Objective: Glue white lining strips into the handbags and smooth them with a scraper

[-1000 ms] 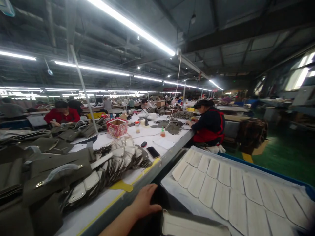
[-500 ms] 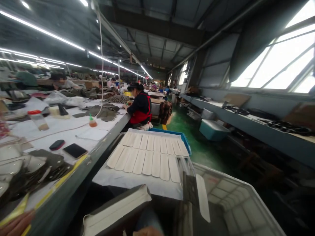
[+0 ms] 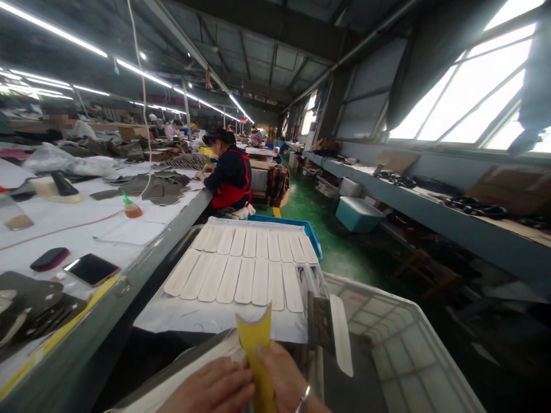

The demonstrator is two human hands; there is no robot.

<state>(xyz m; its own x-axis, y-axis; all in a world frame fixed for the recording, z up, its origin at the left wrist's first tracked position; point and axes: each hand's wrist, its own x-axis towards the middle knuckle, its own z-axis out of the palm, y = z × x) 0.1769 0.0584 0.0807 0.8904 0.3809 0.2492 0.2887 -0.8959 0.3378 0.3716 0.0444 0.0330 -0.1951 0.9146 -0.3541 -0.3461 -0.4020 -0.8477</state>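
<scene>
My right hand (image 3: 282, 373) holds a yellow strip (image 3: 257, 350) upright, thumb against its face; the strip's top end is cut in a concave curve. Beside it, my left hand (image 3: 210, 385) lies flat, fingers stretched over a long cream piece with dark edges (image 3: 172, 370), fingertips close to the strip. The lower part of the strip is partly hidden by my hands. Just beyond, rows of cream, round-ended strips (image 3: 232, 280) lie on a white-covered surface (image 3: 189, 312).
A white crate (image 3: 413, 344) stands at right, with a dark piece and a cream strip (image 3: 342, 338) at its near side. On the left table are a phone (image 3: 92, 269), a brush-like item (image 3: 50, 259) and a small bottle (image 3: 131, 206). A person in a red apron (image 3: 232, 178) sits ahead.
My left hand has come from the left table edge to the cream piece. The yellow strip now stands between my hands. The view has shifted rightward.
</scene>
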